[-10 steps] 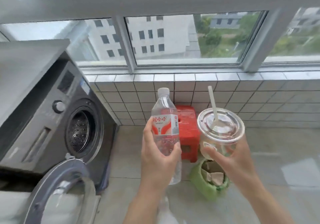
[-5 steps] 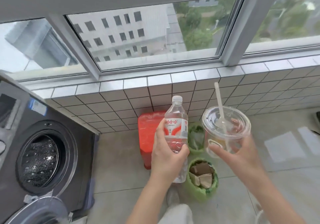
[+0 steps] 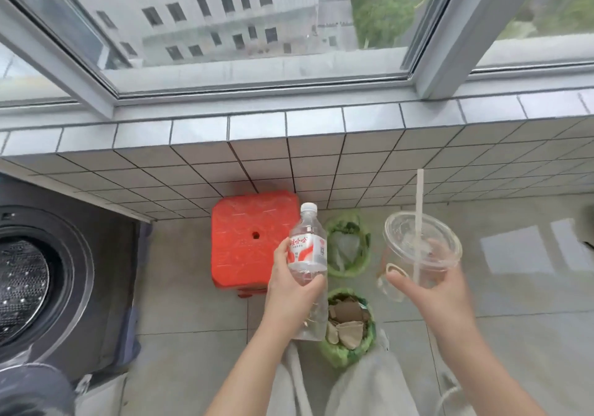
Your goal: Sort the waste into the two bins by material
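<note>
My left hand (image 3: 294, 290) grips a clear plastic water bottle (image 3: 308, 255) with a red and white label, held upright. My right hand (image 3: 432, 290) holds a clear plastic cup (image 3: 421, 248) with a lid and a white straw. Below them on the floor stand two green-lined bins. The far bin (image 3: 364, 245) holds clear plastic. The near bin (image 3: 369, 338) holds brown cardboard pieces. The bottle overlaps the left edge of both bins in view, and the cup hangs to the right of the far bin.
A red plastic stool (image 3: 254, 239) stands left of the far bin against the tiled wall (image 3: 321, 161). A grey washing machine (image 3: 64, 271) with its door open fills the left side. My light trouser legs (image 3: 363, 390) show at the bottom. Bare floor tiles (image 3: 514, 287) lie to the right.
The view has tilted down and closer, so both bins and the stool top now show. Both hands have kept their grips and sit lower, over the bins.
</note>
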A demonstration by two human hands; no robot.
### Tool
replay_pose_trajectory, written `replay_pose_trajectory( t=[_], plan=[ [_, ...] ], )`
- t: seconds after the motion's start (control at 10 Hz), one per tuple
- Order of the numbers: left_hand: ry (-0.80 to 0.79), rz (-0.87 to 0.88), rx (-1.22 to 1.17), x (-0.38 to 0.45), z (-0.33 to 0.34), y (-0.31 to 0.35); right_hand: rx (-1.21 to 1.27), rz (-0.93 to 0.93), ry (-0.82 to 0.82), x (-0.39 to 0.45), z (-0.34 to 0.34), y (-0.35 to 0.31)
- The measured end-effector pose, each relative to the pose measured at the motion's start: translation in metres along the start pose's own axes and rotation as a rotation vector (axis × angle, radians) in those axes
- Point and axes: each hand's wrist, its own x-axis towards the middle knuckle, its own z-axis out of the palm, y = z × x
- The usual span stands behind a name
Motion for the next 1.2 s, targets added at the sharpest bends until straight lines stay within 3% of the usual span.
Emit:
replay_pose_trajectory(
  t=[0.3, 0.5, 0.8, 0.9, 1.0, 1.2],
  plan=[
    [0.072, -0.355, -0.110, 0.096, 0.118, -0.087, -0.089, 0.180, -0.176, 0.163, -0.010, 0.092],
    [0.101, -0.468, -0.163, 0.173, 0.174, -0.160, -0.302, 0.060, -0.272, 0.257, 0.027, 0.183],
    [0.055, -0.542, -0.113, 0.267, 0.229, -0.255, -0.355, 0.168, -0.326, 0.363, 0.089, 0.323],
    [0.060, -0.478, -0.042, 0.299, 0.239, -0.269, -0.309, 0.243, -0.320, 0.389, 0.109, 0.352],
    [0.081, -0.376, 0.126, 0.334, 0.241, -0.280, -0.331, 0.176, -0.325, 0.412, 0.129, 0.375],
    [0.049, -0.420, 0.288, 0.352, 0.238, -0.291, -0.602, 0.212, -0.447, 0.429, 0.131, 0.413]
  ],
)
